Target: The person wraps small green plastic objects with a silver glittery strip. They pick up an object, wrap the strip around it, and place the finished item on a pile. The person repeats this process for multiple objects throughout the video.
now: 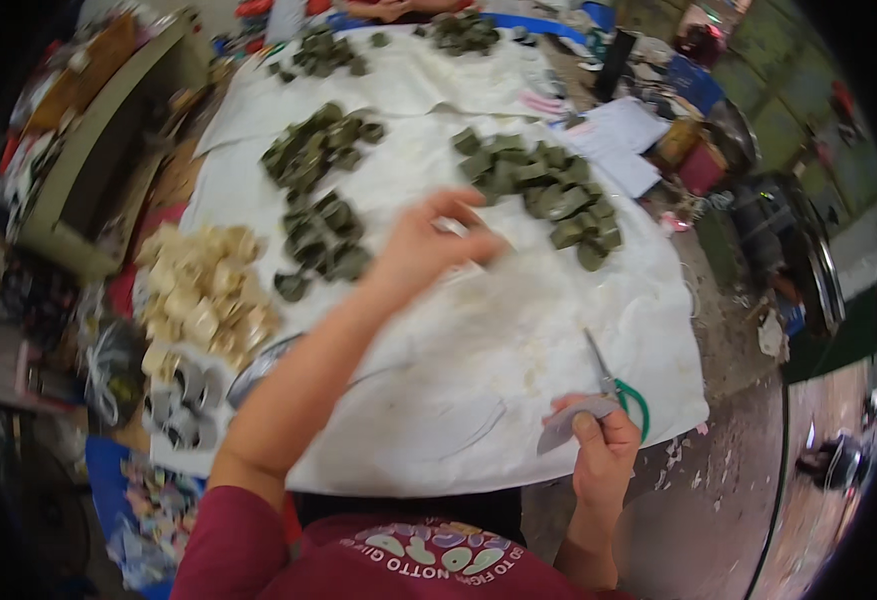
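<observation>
My left hand (436, 245) reaches over the middle of the white-covered table, smeared by motion. Its fingers are bent; whether they hold anything I cannot tell. Near the front right edge, my right hand (603, 440) pinches a flat grey curved piece (561, 428) between thumb and fingers. Just beyond that hand are scissors (606, 376) with green handles, blades pointing away from me. I cannot tell if the fingers touch them. Dark green curled pieces (568, 195) lie in a heap beyond my left hand, and another green heap (323, 235) is to its left.
On the left sit a pile of cream curled pieces (203, 290) and a few grey rings (183, 410). More green heaps (328, 52) lie at the far end, where another person's hands (383, 10) show. White papers (618, 140) rest at the right edge. A green metal cabinet (108, 150) stands left.
</observation>
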The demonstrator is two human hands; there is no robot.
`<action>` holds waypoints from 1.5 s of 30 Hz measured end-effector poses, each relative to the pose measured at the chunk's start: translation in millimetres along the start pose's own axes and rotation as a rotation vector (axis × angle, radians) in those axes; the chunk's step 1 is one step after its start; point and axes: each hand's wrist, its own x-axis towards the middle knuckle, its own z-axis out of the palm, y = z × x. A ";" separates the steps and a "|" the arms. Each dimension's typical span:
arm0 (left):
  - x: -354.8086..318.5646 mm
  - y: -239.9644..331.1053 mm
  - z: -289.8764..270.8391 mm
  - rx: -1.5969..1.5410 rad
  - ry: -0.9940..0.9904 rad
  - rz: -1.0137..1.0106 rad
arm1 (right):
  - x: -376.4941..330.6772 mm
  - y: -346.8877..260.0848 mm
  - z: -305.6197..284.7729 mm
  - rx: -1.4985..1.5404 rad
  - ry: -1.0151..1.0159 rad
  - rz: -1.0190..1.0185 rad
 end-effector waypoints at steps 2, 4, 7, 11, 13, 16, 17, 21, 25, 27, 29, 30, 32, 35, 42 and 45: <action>-52.6 -27.6 26.9 -0.046 -0.005 -0.093 | -4.1 -2.3 17.0 -0.077 -0.114 -0.092; -98.9 -44.0 53.7 -0.267 0.042 -0.127 | -10.7 -1.2 27.2 -0.224 -0.190 -0.187; -139.2 -41.7 56.6 -0.534 0.083 -0.232 | -28.6 -5.4 41.3 -0.187 -0.207 -0.144; -171.1 -40.9 52.6 -0.503 0.089 -0.162 | -39.0 -2.6 47.6 -0.198 -0.241 -0.227; -178.1 -35.7 48.0 -0.532 0.058 -0.169 | -41.0 -5.4 53.7 -0.227 -0.258 -0.261; -191.0 -26.5 29.7 -0.678 -0.047 -0.308 | -47.5 -9.2 63.2 -0.340 -0.334 -0.317; -194.2 -20.6 26.5 -0.726 -0.035 -0.347 | -49.6 -10.3 66.6 -0.390 -0.367 -0.337; -204.4 -9.3 6.7 -0.884 0.032 -0.303 | -51.1 -12.6 80.4 -0.594 -0.572 -0.486; -204.0 -14.8 2.8 -0.787 0.065 -0.251 | -47.9 -5.2 85.7 -0.707 -0.680 -0.601; -203.0 -12.4 0.5 -0.839 0.101 -0.263 | -43.0 -10.4 85.4 -0.659 -0.711 -0.562; -200.3 -15.6 -3.3 -0.914 0.138 -0.265 | -40.8 -12.6 74.5 -0.626 -0.679 -0.464; -199.5 -16.1 -6.3 -0.919 0.126 -0.272 | -40.3 -12.3 61.5 -0.611 -0.634 -0.383; -196.8 -17.3 -11.0 -0.930 0.105 -0.286 | -41.3 -17.0 51.3 -0.487 -0.474 -0.147; -195.3 -19.5 -10.2 -0.907 0.042 -0.303 | -33.5 -31.7 49.8 -0.178 -0.224 0.194; -198.3 -32.5 -5.4 -0.977 0.057 -0.182 | -6.0 -31.8 42.5 -0.284 -0.414 -0.086; -197.4 -31.8 -6.8 -1.036 0.023 -0.207 | -2.3 -30.2 43.3 -0.301 -0.474 -0.052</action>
